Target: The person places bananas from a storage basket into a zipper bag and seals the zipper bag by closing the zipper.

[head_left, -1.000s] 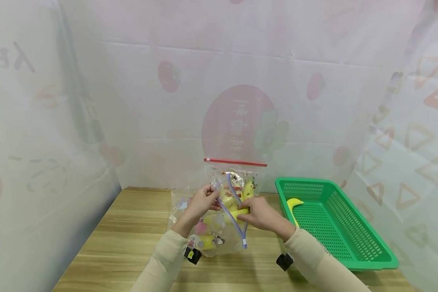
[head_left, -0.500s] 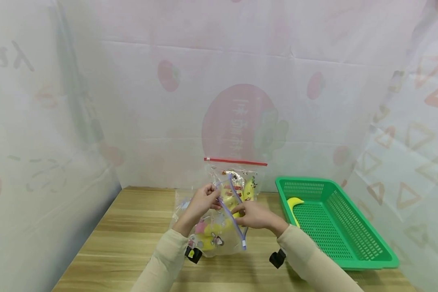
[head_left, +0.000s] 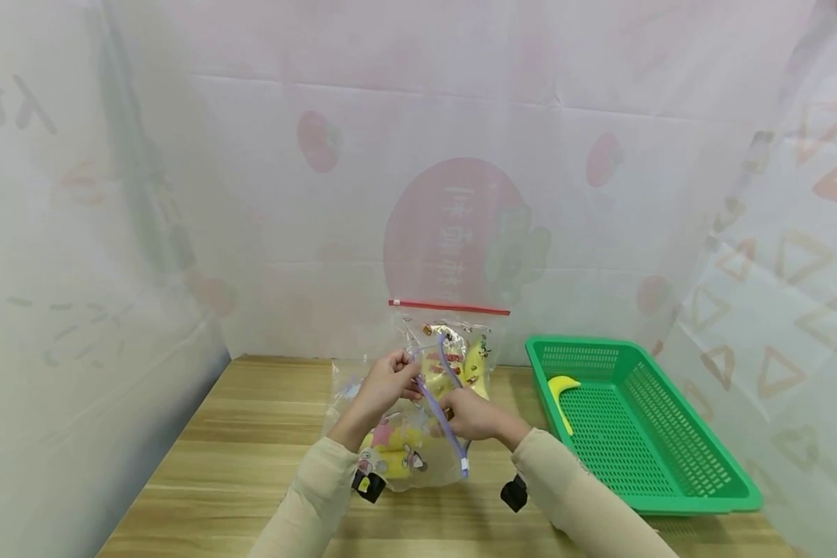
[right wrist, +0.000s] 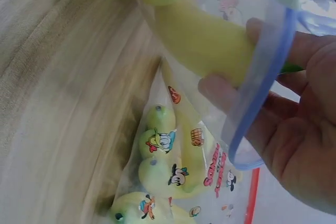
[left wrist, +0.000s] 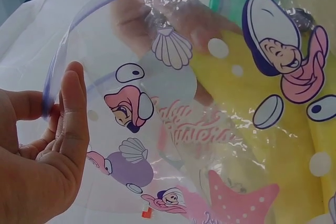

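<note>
A clear zip bag (head_left: 428, 474) with a purple zip and cartoon prints lies on the table, its mouth spread apart. At the rim, my left hand (head_left: 385, 386) pinches the zip edge between thumb and fingers. My right hand (head_left: 476, 415) reaches into the mouth, and in the right wrist view its thumb and fingers grip a toy banana (right wrist: 205, 43). More yellow bananas (head_left: 390, 465) show through the bag's lower part. Behind it, a second clear bag with a red zip (head_left: 453, 308) contains several yellow fruits (right wrist: 157, 174).
A green plastic basket (head_left: 711, 411) stands at the right of the wooden table (head_left: 209, 457). One banana (head_left: 562, 386) lies along its left inner side. A white printed curtain (head_left: 286, 232) hangs behind and at both sides.
My right hand has moved left and into the purple-zip bag's mouth, carrying the banana inside. The left hand keeps its pinch on the rim.
</note>
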Demonstrator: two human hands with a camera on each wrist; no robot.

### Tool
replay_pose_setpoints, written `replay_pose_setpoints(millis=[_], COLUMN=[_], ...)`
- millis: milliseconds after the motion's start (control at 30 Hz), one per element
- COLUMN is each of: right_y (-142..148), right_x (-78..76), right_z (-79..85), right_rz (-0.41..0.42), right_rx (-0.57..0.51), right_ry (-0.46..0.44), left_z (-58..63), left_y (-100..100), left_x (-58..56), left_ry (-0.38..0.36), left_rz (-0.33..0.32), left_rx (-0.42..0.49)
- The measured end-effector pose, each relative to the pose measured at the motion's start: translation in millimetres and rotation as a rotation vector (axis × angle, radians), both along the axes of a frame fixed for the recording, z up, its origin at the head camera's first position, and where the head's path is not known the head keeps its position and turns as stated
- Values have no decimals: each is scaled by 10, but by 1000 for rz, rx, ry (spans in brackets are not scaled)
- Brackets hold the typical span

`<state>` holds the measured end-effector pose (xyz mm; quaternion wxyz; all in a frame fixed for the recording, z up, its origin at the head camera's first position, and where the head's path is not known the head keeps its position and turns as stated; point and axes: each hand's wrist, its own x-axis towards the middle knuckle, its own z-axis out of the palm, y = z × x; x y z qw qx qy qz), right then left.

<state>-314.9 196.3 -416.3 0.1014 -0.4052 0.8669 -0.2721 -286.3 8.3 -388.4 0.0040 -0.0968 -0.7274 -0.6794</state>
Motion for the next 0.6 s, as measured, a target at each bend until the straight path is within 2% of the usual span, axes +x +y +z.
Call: replay_pose_setpoints(millis=[233, 367, 600], right_y=[-71, -104, -97], right_x=[-27, -38, -68], right_z=[-62, -95, -132], right_rz=[5, 37, 65], right_rx=[35, 49, 23], right_ry=[42, 62, 19], left_z=[-7, -4, -11], left_y=[-2, -2, -28], left_x=[-2, -5, -32], left_ry=[9, 15, 19], left_rz=[10, 12, 22], left_rx=[8, 7, 12])
